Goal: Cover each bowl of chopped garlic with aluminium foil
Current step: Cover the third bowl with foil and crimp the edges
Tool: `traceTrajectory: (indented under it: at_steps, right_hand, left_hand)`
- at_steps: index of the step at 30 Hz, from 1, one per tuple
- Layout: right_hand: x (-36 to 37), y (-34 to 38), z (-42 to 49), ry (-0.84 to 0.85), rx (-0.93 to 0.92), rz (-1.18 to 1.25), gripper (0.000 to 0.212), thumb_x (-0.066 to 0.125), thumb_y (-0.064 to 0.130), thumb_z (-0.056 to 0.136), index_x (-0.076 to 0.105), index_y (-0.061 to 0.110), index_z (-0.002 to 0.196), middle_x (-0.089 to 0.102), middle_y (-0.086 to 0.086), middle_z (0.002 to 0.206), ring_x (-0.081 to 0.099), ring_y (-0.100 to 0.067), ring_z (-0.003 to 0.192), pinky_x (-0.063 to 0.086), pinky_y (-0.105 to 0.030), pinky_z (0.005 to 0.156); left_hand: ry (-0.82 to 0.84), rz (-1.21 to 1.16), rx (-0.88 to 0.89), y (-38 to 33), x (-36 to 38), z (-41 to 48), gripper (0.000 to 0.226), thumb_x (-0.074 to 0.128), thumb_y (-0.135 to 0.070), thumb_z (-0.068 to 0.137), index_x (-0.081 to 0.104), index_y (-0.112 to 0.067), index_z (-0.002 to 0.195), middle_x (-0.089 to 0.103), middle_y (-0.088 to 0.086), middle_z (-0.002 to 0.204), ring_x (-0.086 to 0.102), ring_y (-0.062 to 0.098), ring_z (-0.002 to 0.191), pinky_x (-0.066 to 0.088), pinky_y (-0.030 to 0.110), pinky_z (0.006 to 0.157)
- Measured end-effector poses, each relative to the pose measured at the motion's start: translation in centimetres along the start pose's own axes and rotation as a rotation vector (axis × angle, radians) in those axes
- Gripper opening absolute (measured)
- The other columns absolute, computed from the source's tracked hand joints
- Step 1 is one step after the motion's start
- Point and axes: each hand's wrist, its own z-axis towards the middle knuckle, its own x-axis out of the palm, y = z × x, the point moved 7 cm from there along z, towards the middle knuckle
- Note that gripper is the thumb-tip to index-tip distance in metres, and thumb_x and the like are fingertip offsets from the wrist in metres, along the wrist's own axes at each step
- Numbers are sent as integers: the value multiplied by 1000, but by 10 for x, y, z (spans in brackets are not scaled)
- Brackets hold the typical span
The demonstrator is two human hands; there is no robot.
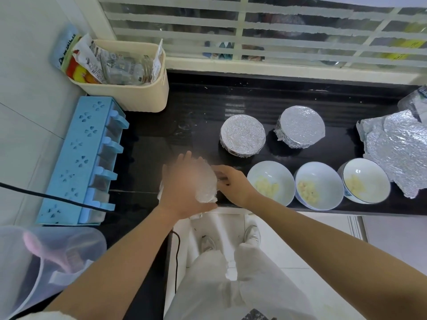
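Note:
Near the counter's front edge sits a bowl under foil (206,183). My left hand (184,188) lies blurred over its top, fingers spread on the foil. My right hand (233,183) curls its fingers round the foil at the bowl's right side. Two foil-covered bowls stand behind: one (242,135) in the middle and one (300,127) to its right. Three uncovered white bowls of chopped garlic line the front edge: left (271,181), middle (318,184), right (366,180). Loose crumpled foil sheets (397,148) lie at the far right.
The black counter (173,125) runs along a window. A cream bin (129,88) of packets stands at the back left. A blue spice rack (78,158) lies along the left wall. A translucent container (41,262) is at lower left. A black cable (46,195) crosses the rack.

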Motion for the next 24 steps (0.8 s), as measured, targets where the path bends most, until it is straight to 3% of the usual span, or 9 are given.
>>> traceTrajectory:
  at_steps: [3, 6, 10, 18, 24]
  right_hand:
    - [-4, -1, 1, -27, 24, -38, 49, 51, -6, 85, 56, 10, 131, 61, -10, 125, 58, -22, 114, 48, -34, 98]
    - [-7, -4, 2, -81, 54, -122, 45, 56, -5, 79, 61, 10, 120, 66, -6, 109, 62, -21, 98, 50, -36, 90]
    - [-8, -7, 2, -115, 63, -224, 22, 62, 0, 76, 67, 11, 95, 70, 0, 87, 63, -19, 81, 52, -38, 80]
    - [-9, -8, 4, -170, 113, -355, 14, 56, 6, 78, 68, 14, 80, 69, 2, 78, 61, -20, 74, 52, -34, 68]
    - [-1, -14, -3, -265, 117, -241, 12, 58, 3, 75, 65, 11, 70, 65, 1, 72, 58, -19, 68, 49, -34, 62]
  left_hand:
    - [-31, -19, -51, 3, -8, -1, 124, 24, -100, 58, 13, -24, 156, 4, 14, 164, 2, 36, 151, 7, 69, 112]
    - [-54, -31, -120, -7, -7, -4, 117, 26, -95, 62, 21, -24, 155, 15, 11, 163, 15, 38, 149, 19, 71, 108]
    - [-53, -35, -186, -10, -2, -6, 107, 28, -85, 66, 22, -26, 155, 20, 7, 162, 23, 38, 145, 35, 64, 97]
    - [-85, -39, -193, -11, -2, -6, 102, 34, -79, 66, 27, -26, 153, 24, 6, 160, 27, 38, 142, 37, 62, 95]
    - [-95, -30, -192, -11, -3, -6, 102, 36, -78, 66, 28, -26, 153, 26, 6, 159, 29, 37, 141, 38, 60, 92]
